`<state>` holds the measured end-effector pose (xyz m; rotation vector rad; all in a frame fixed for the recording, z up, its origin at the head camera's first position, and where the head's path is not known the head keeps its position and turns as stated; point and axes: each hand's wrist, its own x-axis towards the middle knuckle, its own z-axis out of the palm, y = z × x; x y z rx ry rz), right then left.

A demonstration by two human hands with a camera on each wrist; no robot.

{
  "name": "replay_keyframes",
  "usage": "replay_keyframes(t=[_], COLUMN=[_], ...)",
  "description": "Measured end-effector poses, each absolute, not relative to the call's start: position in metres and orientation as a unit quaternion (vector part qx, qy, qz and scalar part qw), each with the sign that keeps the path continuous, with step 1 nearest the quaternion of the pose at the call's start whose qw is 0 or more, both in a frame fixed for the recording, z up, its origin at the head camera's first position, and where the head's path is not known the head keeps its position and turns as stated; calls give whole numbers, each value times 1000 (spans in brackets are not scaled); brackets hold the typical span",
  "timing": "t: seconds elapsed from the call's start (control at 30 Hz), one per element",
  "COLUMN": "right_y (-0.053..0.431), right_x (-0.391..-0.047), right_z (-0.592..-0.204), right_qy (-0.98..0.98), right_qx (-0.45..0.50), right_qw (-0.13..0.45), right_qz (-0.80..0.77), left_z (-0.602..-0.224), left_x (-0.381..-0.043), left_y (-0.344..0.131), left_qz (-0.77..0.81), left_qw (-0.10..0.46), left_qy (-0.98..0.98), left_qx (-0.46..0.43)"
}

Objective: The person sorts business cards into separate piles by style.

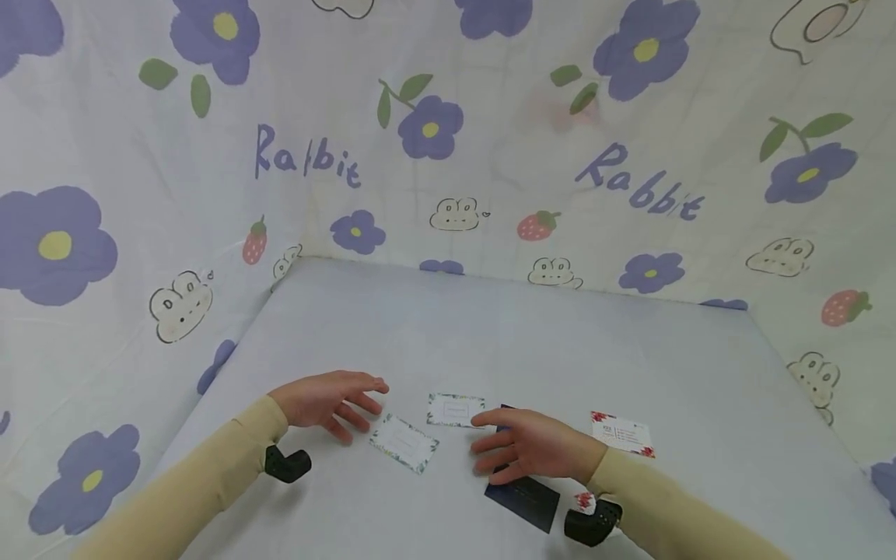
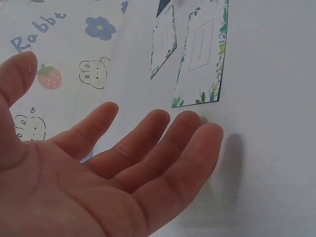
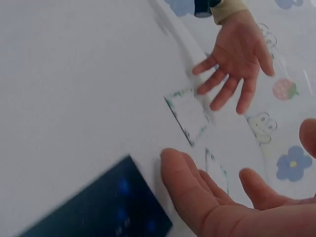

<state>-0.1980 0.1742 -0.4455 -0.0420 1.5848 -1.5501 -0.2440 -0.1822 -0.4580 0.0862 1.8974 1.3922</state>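
My left hand (image 1: 329,400) hovers with fingers spread and palm turned inward, holding nothing. Just beyond its fingertips lies a white card with a green leafy border (image 1: 404,443), tilted on the table. A second leafy-bordered card (image 1: 456,403) lies behind it, close to my right index fingertip in the head view. My right hand (image 1: 528,445) also holds nothing, fingers extended toward the left. Below it lies a dark blue card (image 1: 526,502); another dark edge shows behind this hand, mostly hidden. In the right wrist view the dark card (image 3: 113,207) is beside the little finger.
A white card with red flowers (image 1: 623,433) lies right of my right hand. Another red-flowered piece (image 1: 584,502) is partly covered by the black wrist camera (image 1: 593,523). The pale table (image 1: 420,334) meets a flower-and-rabbit patterned cloth (image 1: 490,171) at the back and sides.
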Motion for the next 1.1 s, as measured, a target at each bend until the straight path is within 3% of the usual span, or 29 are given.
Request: replay_keyframes(t=[0.57,1.1], right_y=[133,113], right_x=[-197,-198], right_z=[-461,-470], right_qy=[578,568], right_qx=[22,78], right_qw=[449,406], right_qz=[-681,-712], left_z=[-465,-477], left_x=[-239,-232], left_y=[-179,-186], left_qz=[583,619], left_qw=[400,391], left_qy=[707,681], left_qx=[28,-3])
